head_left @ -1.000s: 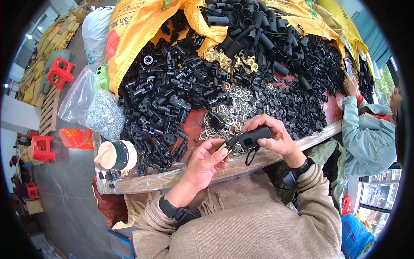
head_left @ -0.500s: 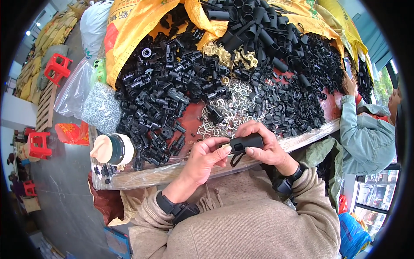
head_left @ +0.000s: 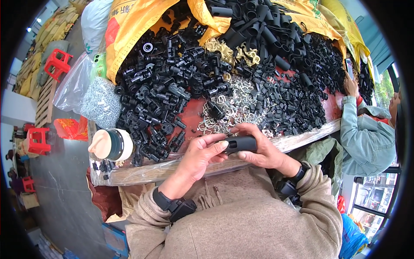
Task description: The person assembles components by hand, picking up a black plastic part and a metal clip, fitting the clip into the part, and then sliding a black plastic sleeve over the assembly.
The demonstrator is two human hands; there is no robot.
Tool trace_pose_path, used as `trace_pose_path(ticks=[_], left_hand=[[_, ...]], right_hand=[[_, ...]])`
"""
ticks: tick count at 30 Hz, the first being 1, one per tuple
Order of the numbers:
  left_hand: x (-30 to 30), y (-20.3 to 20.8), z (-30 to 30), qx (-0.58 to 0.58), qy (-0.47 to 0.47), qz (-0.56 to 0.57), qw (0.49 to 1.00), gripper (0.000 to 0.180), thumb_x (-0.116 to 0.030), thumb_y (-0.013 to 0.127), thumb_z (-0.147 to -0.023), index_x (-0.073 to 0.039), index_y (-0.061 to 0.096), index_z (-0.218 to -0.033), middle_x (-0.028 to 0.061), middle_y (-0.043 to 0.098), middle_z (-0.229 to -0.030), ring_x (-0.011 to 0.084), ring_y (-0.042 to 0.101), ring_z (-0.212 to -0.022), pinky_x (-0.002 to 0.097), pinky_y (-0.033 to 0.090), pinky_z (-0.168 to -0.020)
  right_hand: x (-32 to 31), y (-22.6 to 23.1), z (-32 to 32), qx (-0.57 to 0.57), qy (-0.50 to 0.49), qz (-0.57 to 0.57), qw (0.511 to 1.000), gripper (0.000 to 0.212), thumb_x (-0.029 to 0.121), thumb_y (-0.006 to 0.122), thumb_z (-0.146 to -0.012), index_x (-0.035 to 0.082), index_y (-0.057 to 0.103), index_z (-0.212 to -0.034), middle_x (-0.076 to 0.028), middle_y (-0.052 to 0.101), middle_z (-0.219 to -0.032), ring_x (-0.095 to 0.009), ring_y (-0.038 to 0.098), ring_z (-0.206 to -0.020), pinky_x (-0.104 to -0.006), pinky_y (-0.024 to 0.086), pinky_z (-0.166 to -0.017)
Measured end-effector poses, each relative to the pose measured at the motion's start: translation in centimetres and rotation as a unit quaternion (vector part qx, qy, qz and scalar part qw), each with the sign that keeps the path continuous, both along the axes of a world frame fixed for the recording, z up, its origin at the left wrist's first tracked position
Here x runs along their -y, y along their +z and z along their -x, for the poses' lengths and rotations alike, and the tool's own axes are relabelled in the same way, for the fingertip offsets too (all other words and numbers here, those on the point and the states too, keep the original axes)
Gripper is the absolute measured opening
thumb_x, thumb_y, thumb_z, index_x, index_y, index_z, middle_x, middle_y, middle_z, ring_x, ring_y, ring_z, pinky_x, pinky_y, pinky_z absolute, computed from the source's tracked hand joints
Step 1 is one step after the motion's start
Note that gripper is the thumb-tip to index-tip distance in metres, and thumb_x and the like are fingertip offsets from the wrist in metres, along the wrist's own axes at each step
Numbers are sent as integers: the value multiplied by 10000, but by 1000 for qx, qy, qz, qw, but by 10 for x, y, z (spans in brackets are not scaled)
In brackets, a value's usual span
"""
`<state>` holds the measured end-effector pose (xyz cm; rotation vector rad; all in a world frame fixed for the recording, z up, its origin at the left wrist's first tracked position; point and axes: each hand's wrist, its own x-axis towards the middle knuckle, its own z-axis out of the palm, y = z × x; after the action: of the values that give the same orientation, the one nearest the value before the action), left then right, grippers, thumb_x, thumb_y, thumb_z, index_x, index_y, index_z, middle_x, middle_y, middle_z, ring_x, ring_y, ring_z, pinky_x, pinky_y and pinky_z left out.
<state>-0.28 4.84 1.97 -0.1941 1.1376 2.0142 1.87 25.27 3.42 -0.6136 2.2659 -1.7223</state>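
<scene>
Both hands are at a black plastic tube [head_left: 245, 144] with an oblong slot in its side, just over the table's near edge. My left hand [head_left: 199, 156] is closed, thumb and fingers pinching the tube's left end. From the other side, my right hand [head_left: 269, 152] grips its right end, index finger over the top and thumb below. Whatever lies under the left fingertips is hidden. Just beyond the hands are bent silvery metal clips [head_left: 211, 125] and small black plastic pieces [head_left: 286, 116]. Similar black tubes [head_left: 269, 36] are heaped farther back.
Jointed black parts [head_left: 151, 103] cover the table's left half, with brass-coloured pieces [head_left: 220, 49] behind. A cream-lidded jar [head_left: 123, 144] and a bag of screws [head_left: 101, 103] stand at the left edge. A co-worker in a light-blue sleeve [head_left: 362, 138] sits at the right, holding a phone [head_left: 349, 68].
The tube has turned between my hands, bringing its slot to the left end. The black strap that hung below it no longer shows. The right fingers have loosened and spread along it.
</scene>
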Motion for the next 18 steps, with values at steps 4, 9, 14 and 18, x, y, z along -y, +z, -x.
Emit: trace_pose_path(ticks=[4, 9, 14, 18], left_hand=[[-1, -1, -1, 9, -5, -19, 1000, 448, -142, 632, -764, 36, 449, -1132, 68, 578, -896, 103, 576, -659, 192, 481, -571], [-7, 3, 0, -14, -34, -40, 999, 521, -131, 656, -739, 31, 405, -1165, 62, 564, -924, 103, 573, -708, 205, 485, -595], [-8, 8, -5, -16, -17, -31, 999, 535, -115, 661, -728, 21, 397, -1173, 65, 559, -933, 109, 570, -737, 219, 490, -615], [-7, 7, -8, 3, -7, -31, 999, 574, -94, 682, -703, 16, 388, -1183, 74, 543, -969, 113, 566, -760, 225, 493, -631]], right_hand=[[-19, 19, 23, -66, 157, -86, 982, 762, 386, 653, -699, -12, 304, -1248, -178, 375, -1220, -286, 398, -1089, -385, 290, -933], [-7, 14, 45, -9, 336, 38, 941, 888, 430, 679, -643, -19, 268, -1289, -206, 306, -1300, -340, 308, -1191, -433, 222, -984], [3, 10, 47, -12, 365, 86, 927, 840, 436, 670, -637, -35, 333, -1245, -206, 350, -1255, -343, 331, -1171, -405, 226, -987], [7, 10, 41, 16, 347, 90, 933, 824, 435, 660, -634, -33, 349, -1236, -199, 391, -1221, -321, 359, -1154, -392, 246, -975]])
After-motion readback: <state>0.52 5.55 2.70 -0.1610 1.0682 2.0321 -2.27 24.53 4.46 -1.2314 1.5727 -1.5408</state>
